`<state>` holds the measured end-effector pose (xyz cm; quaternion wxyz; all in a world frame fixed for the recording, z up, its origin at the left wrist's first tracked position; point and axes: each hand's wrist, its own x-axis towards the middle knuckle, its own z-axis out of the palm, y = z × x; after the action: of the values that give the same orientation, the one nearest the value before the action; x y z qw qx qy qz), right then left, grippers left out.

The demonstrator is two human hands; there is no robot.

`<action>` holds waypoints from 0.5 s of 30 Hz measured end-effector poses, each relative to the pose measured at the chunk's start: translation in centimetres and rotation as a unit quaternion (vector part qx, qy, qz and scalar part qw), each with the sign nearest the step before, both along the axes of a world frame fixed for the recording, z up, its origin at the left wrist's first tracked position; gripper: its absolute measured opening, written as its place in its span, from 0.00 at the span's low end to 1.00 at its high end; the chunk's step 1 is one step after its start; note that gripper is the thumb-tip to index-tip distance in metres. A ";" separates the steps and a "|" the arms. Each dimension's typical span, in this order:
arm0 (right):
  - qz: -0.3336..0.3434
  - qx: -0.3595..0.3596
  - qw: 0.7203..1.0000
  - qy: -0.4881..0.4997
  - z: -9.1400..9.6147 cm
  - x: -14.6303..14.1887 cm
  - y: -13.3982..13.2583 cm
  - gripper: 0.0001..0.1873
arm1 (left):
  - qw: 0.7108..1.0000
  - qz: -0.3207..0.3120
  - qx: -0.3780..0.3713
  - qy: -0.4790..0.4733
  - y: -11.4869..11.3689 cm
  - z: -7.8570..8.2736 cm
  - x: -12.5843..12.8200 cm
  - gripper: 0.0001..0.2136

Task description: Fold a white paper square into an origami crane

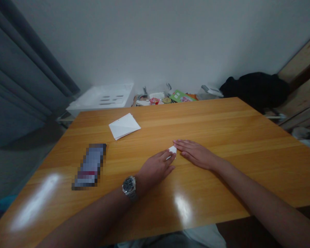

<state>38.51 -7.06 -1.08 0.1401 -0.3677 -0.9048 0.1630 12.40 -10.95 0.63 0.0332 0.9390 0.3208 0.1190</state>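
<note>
My left hand, with a watch on its wrist, lies on the wooden table, its fingers stretched over a small white folded piece of paper. Only a corner of that paper shows between the two hands. My right hand lies flat beside it, fingers together and extended, fingertips touching the paper's edge. A stack of white paper sheets lies farther back on the table to the left.
A flat dark object, blurred out, lies at the left of the table. Behind the table stand a white plastic box, small colourful items and a black bag. Grey curtains hang at the left.
</note>
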 end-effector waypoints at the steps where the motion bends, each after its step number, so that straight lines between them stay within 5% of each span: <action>1: -0.003 -0.002 1.000 0.000 0.0 0.0 0.0 0.27 | 1.000 0.001 -0.002 0.000 0.0 0.0 0.0 0.20; 15: -0.011 -0.008 1.000 0.016 0.1 -0.1 0.1 0.25 | 1.000 -0.004 -0.027 -0.007 0.2 0.3 -0.3 0.20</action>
<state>38.45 -6.95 -1.00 0.1532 -0.3757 -0.8972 0.1741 12.08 -10.70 0.95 0.0613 0.9382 0.3201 0.1164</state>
